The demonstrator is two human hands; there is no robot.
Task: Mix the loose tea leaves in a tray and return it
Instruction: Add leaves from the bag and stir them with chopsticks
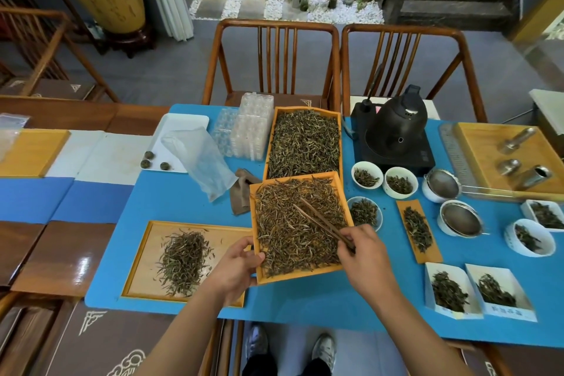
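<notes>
An orange tray [331, 178] full of loose brown tea leaves [283, 232] sits tilted near the middle of the blue mat. My left hand [236, 268] grips its lower left corner, thumb over the rim. My right hand [363, 256] holds brown wooden tongs [317, 218] whose tips lie in the leaves near the tray's centre. A second orange tray [276, 119] of tea leaves lies just behind it.
A wooden tray [143, 253] with a small leaf pile lies at left. White bowls [366, 175] of tea, strainers [462, 220], a black kettle [396, 128] on its base, paper boxes [448, 287] and a plastic bag [198, 159] crowd the mat. Two chairs stand behind the table.
</notes>
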